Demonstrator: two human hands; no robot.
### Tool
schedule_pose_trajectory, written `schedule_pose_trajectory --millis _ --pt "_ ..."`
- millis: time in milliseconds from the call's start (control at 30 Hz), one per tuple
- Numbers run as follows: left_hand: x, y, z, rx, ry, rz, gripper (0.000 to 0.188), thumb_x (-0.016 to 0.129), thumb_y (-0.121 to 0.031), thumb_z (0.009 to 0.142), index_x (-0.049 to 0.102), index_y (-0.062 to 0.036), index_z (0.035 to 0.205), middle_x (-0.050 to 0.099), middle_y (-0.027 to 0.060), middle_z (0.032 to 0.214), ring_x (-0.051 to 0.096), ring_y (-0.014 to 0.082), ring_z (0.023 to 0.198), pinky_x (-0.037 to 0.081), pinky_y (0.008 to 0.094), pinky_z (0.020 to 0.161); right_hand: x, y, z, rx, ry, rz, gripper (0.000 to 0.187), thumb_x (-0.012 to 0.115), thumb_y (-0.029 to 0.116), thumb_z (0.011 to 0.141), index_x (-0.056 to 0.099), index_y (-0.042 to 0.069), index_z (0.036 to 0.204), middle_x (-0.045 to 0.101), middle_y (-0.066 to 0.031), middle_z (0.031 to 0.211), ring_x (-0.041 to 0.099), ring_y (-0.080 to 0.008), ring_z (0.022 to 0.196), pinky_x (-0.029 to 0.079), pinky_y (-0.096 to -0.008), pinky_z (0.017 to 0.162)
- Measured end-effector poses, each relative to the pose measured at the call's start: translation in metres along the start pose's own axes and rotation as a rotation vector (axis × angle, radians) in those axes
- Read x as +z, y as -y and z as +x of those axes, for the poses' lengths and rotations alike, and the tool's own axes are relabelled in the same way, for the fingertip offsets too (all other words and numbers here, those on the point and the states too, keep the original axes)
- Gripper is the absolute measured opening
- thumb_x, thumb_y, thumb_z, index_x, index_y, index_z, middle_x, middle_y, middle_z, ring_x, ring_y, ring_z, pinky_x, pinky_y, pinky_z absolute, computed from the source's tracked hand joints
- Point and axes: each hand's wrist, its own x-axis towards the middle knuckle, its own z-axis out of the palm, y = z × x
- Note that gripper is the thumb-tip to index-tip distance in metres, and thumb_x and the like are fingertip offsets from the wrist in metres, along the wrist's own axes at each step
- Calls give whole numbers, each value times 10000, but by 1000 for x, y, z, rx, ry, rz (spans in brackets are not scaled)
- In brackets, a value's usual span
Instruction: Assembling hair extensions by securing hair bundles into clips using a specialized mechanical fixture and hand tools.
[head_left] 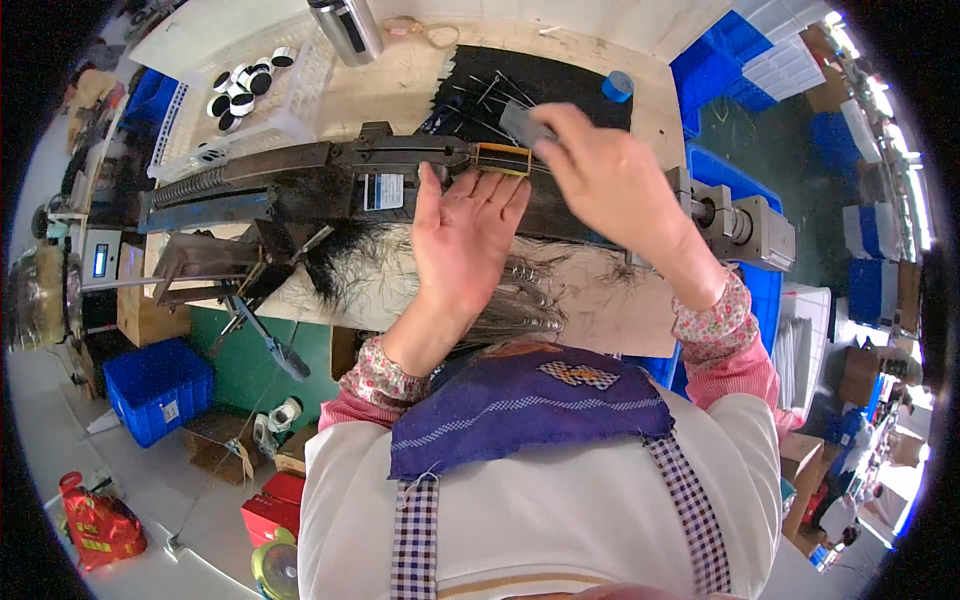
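My left hand lies palm up with its fingers stretched out and together, fingertips at a yellow-edged slot piece on a long dark metal machine. Nothing is visible on the palm. Just above, to the right, my right hand is closed round a small grey block, slightly smeared by motion. What the block is for or made of I cannot tell. Thin dark strands and a fan of fine wire-like pieces lie on the wooden table near my body.
Behind the machine, a black mat carries several thin metal rods and a blue round lid. A white basket with black-and-white caps and a steel flask stand at the back left. A motor-like cylinder juts out right.
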Motion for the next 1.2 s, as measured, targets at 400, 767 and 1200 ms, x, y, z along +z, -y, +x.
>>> schedule_pose_trajectory --millis 400,767,1200 --pt "17 -6 4 -84 -80 160 516 414 -463 971 494 28 1111 544 124 1095 493 267 1112 336 401 1065 14 12 -7 -124 127 -249 272 620 82 719 528 -74 922 626 -150 608 664 -312 588 519 -387 488" --pt "-17 50 4 -60 -205 305 238 632 -288 905 558 -103 1037 566 16 1042 515 182 1036 379 332 981 59 -3 -130 97 529 163 229 528 53 788 543 21 1015 629 -202 892 632 -384 809 516 -475 683" --pt "-151 -176 -165 740 -1508 3078 806 669 -408 823 286 -135 1477 349 289 1434 352 448 1324 332 509 1062 75 -29 -129 107 342 198 264 652 144 791 526 67 1010 625 -107 921 642 -316 829 523 -394 679"
